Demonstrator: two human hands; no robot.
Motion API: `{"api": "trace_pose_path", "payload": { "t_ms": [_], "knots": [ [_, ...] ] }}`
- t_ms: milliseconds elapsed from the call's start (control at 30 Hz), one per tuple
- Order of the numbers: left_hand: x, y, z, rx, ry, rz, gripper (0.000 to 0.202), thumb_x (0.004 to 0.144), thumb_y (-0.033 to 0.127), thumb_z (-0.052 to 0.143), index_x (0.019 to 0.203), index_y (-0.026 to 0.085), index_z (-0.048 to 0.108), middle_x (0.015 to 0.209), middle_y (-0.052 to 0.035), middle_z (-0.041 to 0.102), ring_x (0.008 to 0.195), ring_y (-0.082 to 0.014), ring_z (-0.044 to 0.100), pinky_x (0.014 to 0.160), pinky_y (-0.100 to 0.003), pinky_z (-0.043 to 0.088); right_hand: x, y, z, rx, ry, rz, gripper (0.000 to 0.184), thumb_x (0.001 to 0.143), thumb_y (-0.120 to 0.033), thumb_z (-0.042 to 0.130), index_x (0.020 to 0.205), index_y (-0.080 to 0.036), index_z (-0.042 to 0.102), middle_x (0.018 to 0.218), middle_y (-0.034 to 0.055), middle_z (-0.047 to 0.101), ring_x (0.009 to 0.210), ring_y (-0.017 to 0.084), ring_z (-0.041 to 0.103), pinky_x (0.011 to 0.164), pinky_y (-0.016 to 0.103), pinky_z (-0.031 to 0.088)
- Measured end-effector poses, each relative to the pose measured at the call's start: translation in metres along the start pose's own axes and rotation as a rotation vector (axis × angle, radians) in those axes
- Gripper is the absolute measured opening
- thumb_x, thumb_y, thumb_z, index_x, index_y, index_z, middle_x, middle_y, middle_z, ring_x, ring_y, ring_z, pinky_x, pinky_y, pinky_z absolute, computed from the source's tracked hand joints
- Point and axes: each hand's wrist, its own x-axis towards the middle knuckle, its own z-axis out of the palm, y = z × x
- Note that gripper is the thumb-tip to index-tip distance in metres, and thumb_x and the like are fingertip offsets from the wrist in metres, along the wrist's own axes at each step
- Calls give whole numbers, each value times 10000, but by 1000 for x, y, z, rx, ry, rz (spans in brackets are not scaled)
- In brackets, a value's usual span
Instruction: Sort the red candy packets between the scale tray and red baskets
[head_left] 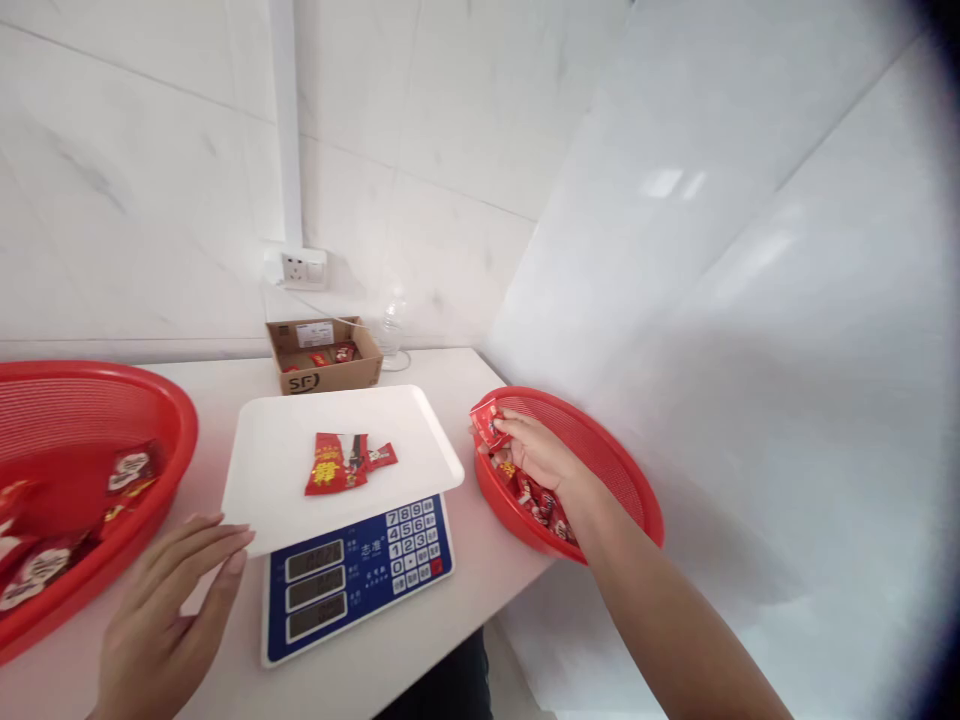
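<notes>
My right hand (534, 452) reaches into the red basket (615, 450) on the right and pinches a small red snack packet (487, 421) at the basket's left rim. More red packets (544, 505) lie in that basket. My left hand (169, 610) lies flat and open on the table, its fingertips touching the front left corner of the white weighing tray (285, 470). The tray sits on a blue electronic scale (356, 580) and carries a few red packets (341, 462).
A larger red basket (161, 420) holding several packets stands at the left. A small cardboard box (324, 355) with packets sits at the back by the wall, near a wall socket (300, 268) and a clear plastic bottle (390, 325). White walls close in behind and to the right.
</notes>
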Motion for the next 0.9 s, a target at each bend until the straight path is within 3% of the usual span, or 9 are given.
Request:
{"api": "trace_pose_path", "payload": {
  "t_ms": [100,200,367,500,700,800,900],
  "knots": [
    [10,18,-6,76,-43,102,142,815,191,561,923,213,650,861,-63,698,940,-258,630,855,-405,503,7,2,35,-242,-9,-81,310,830,-263,526,1135,-239,574,1122,60,661,841,174,657,653,279,513],
    [14,22,-8,95,-55,132,138,826,144,545,926,191,628,856,-75,686,934,-245,621,853,-386,495,19,8,70,-499,13,-207,396,826,-292,557,1219,-258,515,1173,58,638,976,206,628,843,380,491],
    [13,21,-9,101,-53,136,157,827,112,540,938,190,618,873,-80,680,951,-236,613,850,-369,495,36,16,109,-576,-51,-362,578,800,-317,593,1340,-209,416,1389,124,467,1237,239,480,1017,424,386],
    [13,23,-10,95,-48,125,164,831,107,533,944,197,611,878,-76,681,943,-230,612,839,-362,496,31,21,119,-735,-110,-400,529,803,-265,580,1315,-176,482,1434,136,401,1356,240,318,1119,432,246],
    [12,24,-10,71,-57,112,179,826,109,538,953,212,611,868,-63,686,944,-233,612,849,-370,486,20,28,133,-868,-193,-347,580,841,-312,552,1383,-154,421,1526,142,221,1406,283,180,1131,445,217],
    [13,25,-11,72,-54,112,183,823,112,541,956,213,614,867,-60,685,940,-234,615,847,-369,485,19,28,138,-857,-278,-368,581,836,-352,571,1383,-217,428,1552,78,163,1422,292,82,1138,469,178],
    [13,24,-11,63,-59,99,184,818,111,547,952,214,618,865,-59,679,938,-231,611,855,-365,473,16,22,128,-803,-313,-403,640,833,-402,570,1421,-278,349,1562,40,119,1427,268,41,1134,481,175]
  ]
}}
